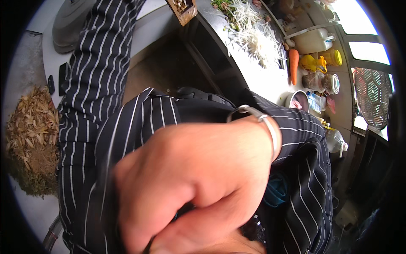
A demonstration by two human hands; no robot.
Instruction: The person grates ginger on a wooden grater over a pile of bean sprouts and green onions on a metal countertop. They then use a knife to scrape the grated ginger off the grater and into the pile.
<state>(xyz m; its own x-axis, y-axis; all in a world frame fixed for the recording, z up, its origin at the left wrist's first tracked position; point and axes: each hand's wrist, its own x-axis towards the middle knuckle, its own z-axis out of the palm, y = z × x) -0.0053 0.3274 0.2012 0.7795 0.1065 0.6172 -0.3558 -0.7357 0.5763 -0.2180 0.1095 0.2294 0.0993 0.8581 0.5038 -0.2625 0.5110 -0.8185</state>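
My right hand, blurred and very close to the camera, fills the lower middle of the view. A silver bangle circles its wrist below the black striped sleeve. Its fingers curl down towards the lower edge, over my chest; whether they hold anything is hidden. Behind it hangs the front of my black pinstriped jacket, with a dark sequinned top showing beneath. My left sleeve stretches up past the top edge, and the left hand is out of view.
On the worktop at the upper right lie white vegetable shreds, chopped greens and a carrot. Near them stand a metal bowl, a yellow bottle and a white jug. Dry husks are heaped at the left.
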